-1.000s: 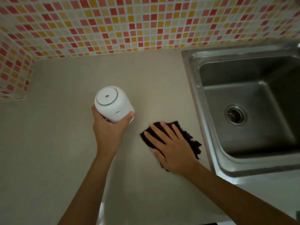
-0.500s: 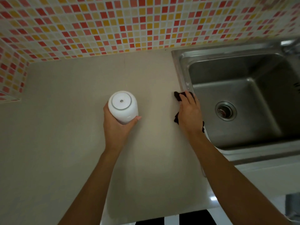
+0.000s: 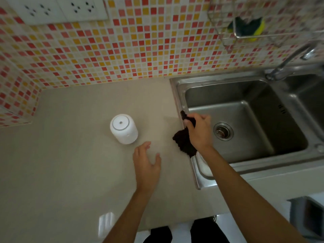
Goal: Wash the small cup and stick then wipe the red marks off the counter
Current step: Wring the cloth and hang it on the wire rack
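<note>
**Left hand spread and free, right hand closed around a cloth**

The left hand [image 3: 147, 163] hovers palm down with fingers straight and spread, thumb out to the right, holding nothing. Its bare forearm runs back toward the near edge. Farther right, the right hand [image 3: 199, 131] is curled, knuckles up, its grip closed around a dark crumpled cloth [image 3: 184, 141] that hangs below the fist. The right forearm stretches diagonally to the near right corner.

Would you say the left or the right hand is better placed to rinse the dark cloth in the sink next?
The right hand, probably: it already grips the dark cloth at the sink rim, over the basin edge. The left hand hovers open above the counter, near the white container.
</note>
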`<state>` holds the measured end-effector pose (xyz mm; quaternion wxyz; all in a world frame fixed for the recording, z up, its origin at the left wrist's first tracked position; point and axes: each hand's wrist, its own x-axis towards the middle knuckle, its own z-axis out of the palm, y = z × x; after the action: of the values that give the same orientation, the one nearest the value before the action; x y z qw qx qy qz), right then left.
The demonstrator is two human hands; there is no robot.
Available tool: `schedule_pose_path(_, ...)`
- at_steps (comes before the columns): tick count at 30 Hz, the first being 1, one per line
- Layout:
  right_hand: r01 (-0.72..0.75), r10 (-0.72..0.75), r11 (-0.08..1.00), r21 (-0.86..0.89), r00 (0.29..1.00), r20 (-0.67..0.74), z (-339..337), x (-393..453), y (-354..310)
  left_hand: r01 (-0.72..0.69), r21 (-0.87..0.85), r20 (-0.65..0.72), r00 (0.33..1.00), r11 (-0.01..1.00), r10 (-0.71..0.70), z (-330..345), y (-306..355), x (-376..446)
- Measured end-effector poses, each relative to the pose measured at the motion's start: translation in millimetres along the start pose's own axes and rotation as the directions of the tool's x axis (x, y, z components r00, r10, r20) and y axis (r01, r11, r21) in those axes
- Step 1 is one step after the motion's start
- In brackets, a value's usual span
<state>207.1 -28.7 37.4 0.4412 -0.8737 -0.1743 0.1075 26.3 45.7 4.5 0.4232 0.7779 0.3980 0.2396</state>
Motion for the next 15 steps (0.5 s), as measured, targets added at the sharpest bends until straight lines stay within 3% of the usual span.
schedule_pose_path(3, -0.001, 0.001, 1.0, 0.028, 1.0, 0.002, -22.8, 2.2, -4.6, -0.133, -0.027, 0.261, 0.956, 0.991, 0.136, 30.1, 43.1, 17.3)
schedule_pose_path(6, 0.02, -0.019, 0.997, 0.075, 1.0, -0.017, -58.5, 12.3, -13.4, -0.133, -0.121, 0.415, 0.894, 0.984, 0.171, 55.8, 94.2, 38.4)
schedule_pose_path(8, 0.052, -0.05, 0.994, 0.092, 0.998, -0.028, -89.5, 22.0, -15.1, -0.169, -0.136, 0.439, 0.873, 0.976, 0.213, 67.6, 123.5, 48.1)
schedule_pose_path(12, 0.19, -0.191, 0.978, -0.086, 0.982, 0.002, -168.8, 56.1, -0.9, -0.323, -0.118, 0.388, 0.856, 0.939, 0.343, 84.3, 184.8, 62.9)
schedule_pose_path(15, 0.24, -0.243, 0.97, 0.04, 0.959, 0.142, -231.9, 82.7, 3.8, -0.422, -0.066, 0.347, 0.84, 0.904, 0.417, 95.0, 240.2, 76.1)
